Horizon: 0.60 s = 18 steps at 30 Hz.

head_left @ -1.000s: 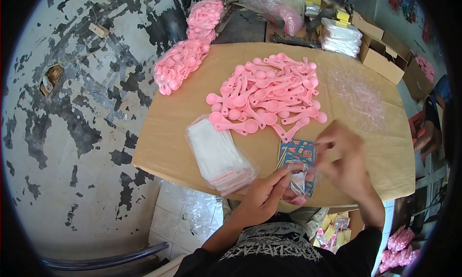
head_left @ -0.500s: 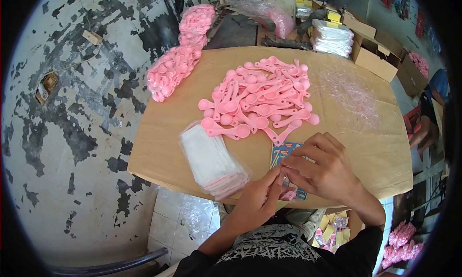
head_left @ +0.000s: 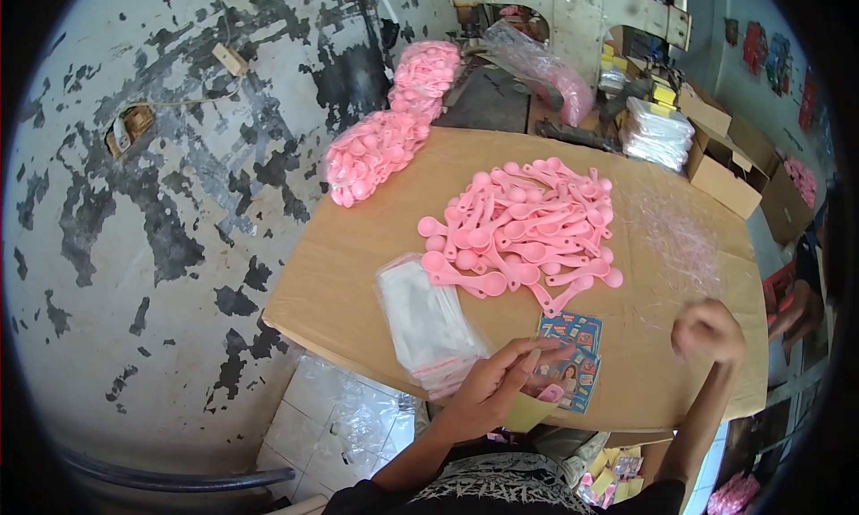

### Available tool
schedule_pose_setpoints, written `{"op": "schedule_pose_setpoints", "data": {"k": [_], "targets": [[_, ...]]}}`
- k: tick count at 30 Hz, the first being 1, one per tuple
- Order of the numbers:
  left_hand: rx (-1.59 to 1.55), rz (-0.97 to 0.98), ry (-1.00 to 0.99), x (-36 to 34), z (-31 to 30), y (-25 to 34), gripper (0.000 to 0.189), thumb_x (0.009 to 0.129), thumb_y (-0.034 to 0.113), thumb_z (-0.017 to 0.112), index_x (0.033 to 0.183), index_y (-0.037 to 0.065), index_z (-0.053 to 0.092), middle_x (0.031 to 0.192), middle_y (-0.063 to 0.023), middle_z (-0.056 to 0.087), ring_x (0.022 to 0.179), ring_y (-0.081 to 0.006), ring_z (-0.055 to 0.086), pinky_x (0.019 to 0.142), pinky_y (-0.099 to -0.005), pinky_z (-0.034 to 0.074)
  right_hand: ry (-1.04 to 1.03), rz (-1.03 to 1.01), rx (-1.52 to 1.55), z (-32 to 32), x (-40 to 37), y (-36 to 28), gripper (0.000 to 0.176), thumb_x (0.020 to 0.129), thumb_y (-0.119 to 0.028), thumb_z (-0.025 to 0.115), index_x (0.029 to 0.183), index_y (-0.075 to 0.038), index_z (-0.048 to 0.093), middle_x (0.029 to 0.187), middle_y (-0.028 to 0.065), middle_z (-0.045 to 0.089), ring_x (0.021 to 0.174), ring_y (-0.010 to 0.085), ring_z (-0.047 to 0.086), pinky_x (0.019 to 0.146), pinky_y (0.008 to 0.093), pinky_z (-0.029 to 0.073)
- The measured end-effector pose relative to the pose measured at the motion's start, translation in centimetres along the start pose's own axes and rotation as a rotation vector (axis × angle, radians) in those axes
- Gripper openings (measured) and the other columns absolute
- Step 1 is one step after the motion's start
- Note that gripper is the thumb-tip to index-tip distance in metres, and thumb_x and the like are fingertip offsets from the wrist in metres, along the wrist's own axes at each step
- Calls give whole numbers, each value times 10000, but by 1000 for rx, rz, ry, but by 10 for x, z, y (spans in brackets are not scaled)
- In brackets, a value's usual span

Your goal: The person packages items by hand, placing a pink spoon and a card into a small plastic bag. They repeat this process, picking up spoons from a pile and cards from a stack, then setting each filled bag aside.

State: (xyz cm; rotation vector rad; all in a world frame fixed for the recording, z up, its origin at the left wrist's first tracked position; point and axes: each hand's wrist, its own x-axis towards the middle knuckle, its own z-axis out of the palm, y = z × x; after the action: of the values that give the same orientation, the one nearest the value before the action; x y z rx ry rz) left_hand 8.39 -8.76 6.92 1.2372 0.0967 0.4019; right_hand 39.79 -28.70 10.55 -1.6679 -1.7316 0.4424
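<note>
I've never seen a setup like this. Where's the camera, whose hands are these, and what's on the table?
There's no robot here: these are a person's bare hands, seen by a camera worn on that person's head, looking forward and down. On the brown table lie a heap of pink spoons, a stack of clear bags, blue printed cards and a tangle of thin clear strips. The left hand holds a small clear packet, with something pink showing. The right hand is off to the right, too blurred to tell whether it holds anything.

Pink spoons, brown tabletop — blue multicoloured printed cards — black shirt, whitish pattern.
</note>
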Motion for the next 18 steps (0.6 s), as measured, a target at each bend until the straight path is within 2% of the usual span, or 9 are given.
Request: {"op": "schedule_pose_setpoints", "data": {"k": [2,5,6,8,11,12,15,16,18], "targets": [[16,25,7,0,-5,-3,365,1050,163,301,1354,-22,383,1348,-165,506,1128,-231,591,924,-294,503,454,156,-988,26,0,59,136,889,32,540,978,-21,628,948,117,640,928,243,636,781,323,494],[-10,108,31,12,-8,-9,362,1050,162,314,1347,-26,399,1344,-147,506,1181,-222,550,954,-307,484,833,188,-292,22,23,22,206,880,82,507,1020,-11,624,1033,115,639,978,255,611,848,350,478],[-25,134,46,15,-7,-9,362,1050,163,319,1346,-26,404,1340,-142,510,1191,-213,538,962,-311,478,848,110,-468,24,34,-7,205,864,39,561,1057,0,620,1059,110,648,957,223,611,840,337,476],[-108,83,56,17,-2,-9,371,1045,181,362,1355,-16,412,1336,-124,516,1186,-174,527,1000,-324,444,570,98,-135,42,40,-48,223,848,-13,619,1071,1,618,1094,126,643,953,200,607,825,321,477],[205,81,64,27,-4,-23,394,1037,195,402,1379,-2,396,1346,-129,510,1190,-172,526,1001,-318,432,122,104,100,87,63,-88,205,805,-58,707,997,-4,662,915,108,683,763,151,629,692,275,495],[121,127,74,29,-3,-30,405,1030,202,431,1382,5,408,1325,-120,527,1197,-175,524,1010,-308,412,18,149,115,95,68,-90,203,789,-56,725,981,-8,680,840,99,694,688,135,627,649,265,497],[-44,262,52,30,-1,-25,402,1038,225,399,1359,-18,416,1377,-155,487,1276,-219,472,1054,-330,362,157,167,242,108,75,-84,202,770,-68,756,961,-22,710,740,84,693,608,116,614,595,250,490],[-261,190,-14,31,-4,-29,403,1034,236,410,1341,-20,456,1368,-159,491,1299,-210,446,1088,-333,323,190,147,288,112,77,-81,194,775,-60,752,960,-18,709,748,86,696,623,114,622,599,244,492],[-132,93,-9,32,-13,-37,417,1035,254,408,1335,-31,463,1345,-159,514,1255,-202,486,1054,-323,366,272,124,372,119,79,-74,178,785,-42,745,956,-9,708,763,89,702,652,110,639,607,233,494]]}}
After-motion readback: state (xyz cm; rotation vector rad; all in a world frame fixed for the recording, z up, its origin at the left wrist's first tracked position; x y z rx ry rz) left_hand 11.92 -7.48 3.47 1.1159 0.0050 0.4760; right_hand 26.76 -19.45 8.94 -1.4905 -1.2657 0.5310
